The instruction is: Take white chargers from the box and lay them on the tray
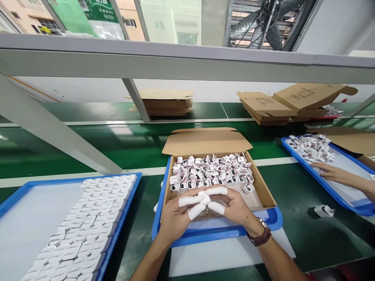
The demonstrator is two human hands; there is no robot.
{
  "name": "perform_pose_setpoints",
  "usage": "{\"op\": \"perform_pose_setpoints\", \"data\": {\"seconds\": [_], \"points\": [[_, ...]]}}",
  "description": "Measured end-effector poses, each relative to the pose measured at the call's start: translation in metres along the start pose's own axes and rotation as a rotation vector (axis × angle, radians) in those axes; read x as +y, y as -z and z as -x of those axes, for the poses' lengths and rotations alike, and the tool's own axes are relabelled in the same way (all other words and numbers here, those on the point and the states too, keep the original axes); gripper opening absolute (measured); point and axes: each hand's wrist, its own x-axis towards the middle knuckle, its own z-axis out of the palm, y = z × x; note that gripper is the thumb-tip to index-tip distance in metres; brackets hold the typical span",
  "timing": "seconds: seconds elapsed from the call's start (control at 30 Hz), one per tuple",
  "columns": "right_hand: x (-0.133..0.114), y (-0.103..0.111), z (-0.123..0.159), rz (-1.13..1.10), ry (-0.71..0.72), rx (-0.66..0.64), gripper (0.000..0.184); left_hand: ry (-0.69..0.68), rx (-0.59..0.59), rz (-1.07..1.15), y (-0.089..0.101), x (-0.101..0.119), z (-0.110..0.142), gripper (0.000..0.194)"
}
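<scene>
My left hand and my right hand meet over the front of an open cardboard box. White finger covers sit on my thumbs and index fingers. Pinched between those fingertips is a small white plastic part, mostly hidden by the fingers. Behind my hands, the box holds rows of small white housings with thin red and dark wires showing. The box rests on a blue-rimmed tray. A watch is on my right wrist.
At left, a blue-rimmed tray holds rows of white pieces. Another person's hand reaches over a right-hand tray of wired parts. One loose white part lies on the green table. A grey beam crosses above.
</scene>
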Motion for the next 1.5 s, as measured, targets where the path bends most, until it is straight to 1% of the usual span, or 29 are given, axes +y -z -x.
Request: {"op": "perform_pose_setpoints", "data": {"seconds": [0.1,0.27,0.43,0.57,0.7,0.83,0.93,1.03,1.13,1.23,1.3,1.37,1.43,1.5], "points": [[-0.001,0.0,0.0,-0.035,-0.043,-0.018,0.025,0.006,0.008,0.009,-0.001,0.001,0.001,0.013],[0.001,-0.001,0.0,0.001,-0.037,0.025,0.022,0.01,-0.01,-0.01,-0.002,0.002,0.002,0.013],[0.001,-0.001,0.0,0.011,-0.035,0.031,0.023,0.051,-0.036,-0.005,-0.001,0.004,0.002,0.015],[-0.001,-0.002,-0.001,0.032,-0.035,0.024,0.023,0.035,-0.016,-0.024,-0.004,0.003,0.003,0.018],[-0.003,-0.003,-0.001,0.017,-0.044,0.015,0.024,0.029,0.033,-0.035,-0.008,-0.001,0.008,0.017],[-0.001,-0.003,0.0,0.027,-0.066,0.02,0.026,0.09,0.055,-0.015,-0.008,-0.008,0.009,0.017],[0.005,-0.003,0.0,0.052,-0.101,0.06,0.034,0.12,0.017,-0.037,-0.005,-0.014,0.005,0.016],[0.01,-0.002,-0.001,0.031,-0.128,0.087,0.044,0.103,-0.044,-0.051,-0.003,-0.015,0.001,0.016],[0.011,0.0,-0.001,-0.005,-0.142,0.079,0.045,0.093,-0.096,-0.053,-0.001,-0.014,0.001,0.023],[0.008,0.001,-0.003,-0.017,-0.165,0.067,0.043,0.096,-0.134,-0.065,0.0,-0.015,0.003,0.036],[0.006,0.001,-0.003,-0.022,-0.176,0.065,0.042,0.092,-0.142,-0.087,0.0,-0.017,0.003,0.048],[0.004,0.0,-0.003,-0.025,-0.184,0.064,0.041,0.068,-0.124,-0.124,0.0,-0.019,0.003,0.056],[0.004,-0.001,-0.003,-0.024,-0.198,0.066,0.04,0.044,-0.104,-0.136,0.0,-0.02,0.003,0.054],[0.004,-0.001,-0.003,-0.023,-0.22,0.076,0.04,0.057,-0.109,-0.106,0.001,-0.02,0.002,0.047]]}}
